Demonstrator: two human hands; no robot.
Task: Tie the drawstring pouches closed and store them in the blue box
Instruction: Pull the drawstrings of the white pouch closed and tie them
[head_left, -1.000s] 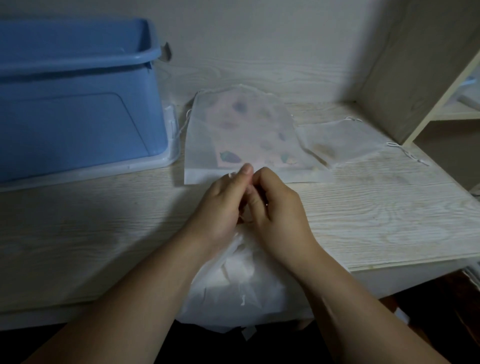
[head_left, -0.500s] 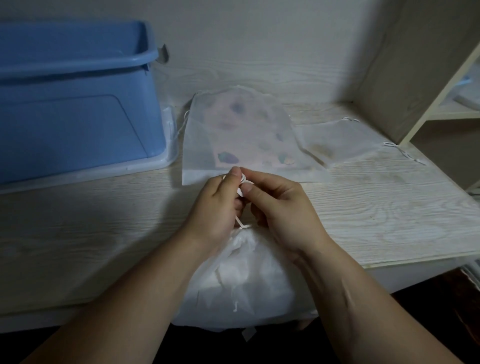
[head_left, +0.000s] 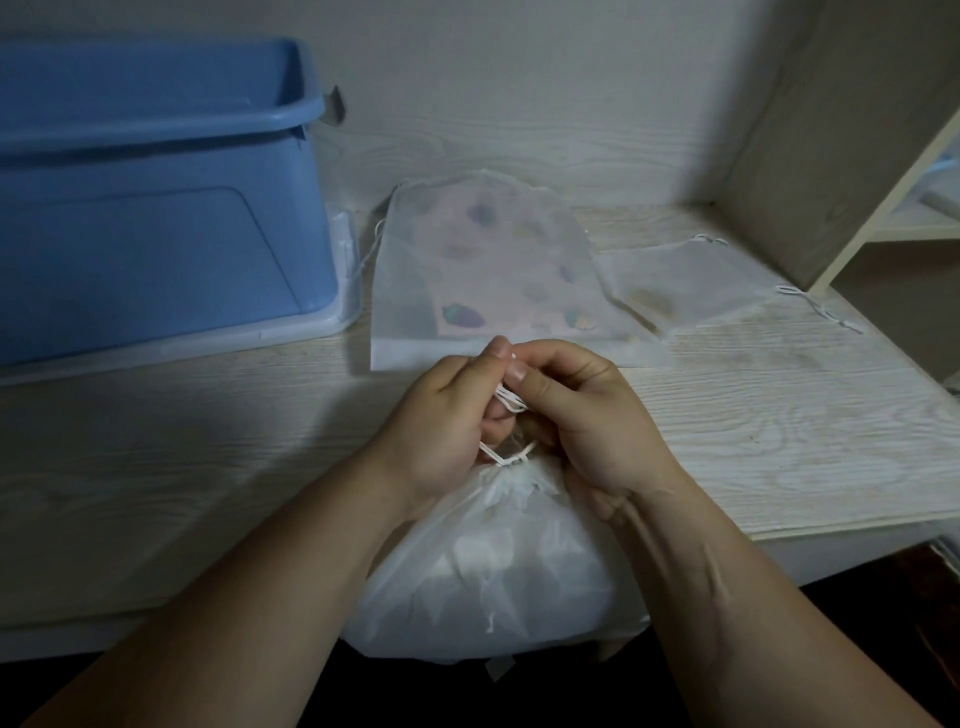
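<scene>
Fingers of the left hand (head_left: 441, 415) and the right hand (head_left: 587, 415) pinch the thin drawstring (head_left: 511, 402) above the gathered neck of the pouch (head_left: 498, 561), which lies half over the near edge of the surface (head_left: 779, 441). If the string slips, the knot may loosen and the pouch could slide off.

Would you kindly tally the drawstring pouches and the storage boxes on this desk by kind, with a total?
Drawstring pouches: 3 (full pouch, its cord pinched by the left hand and right hand; patterned pouch; small pouch)
Blue box: 1
Total: 4
</scene>
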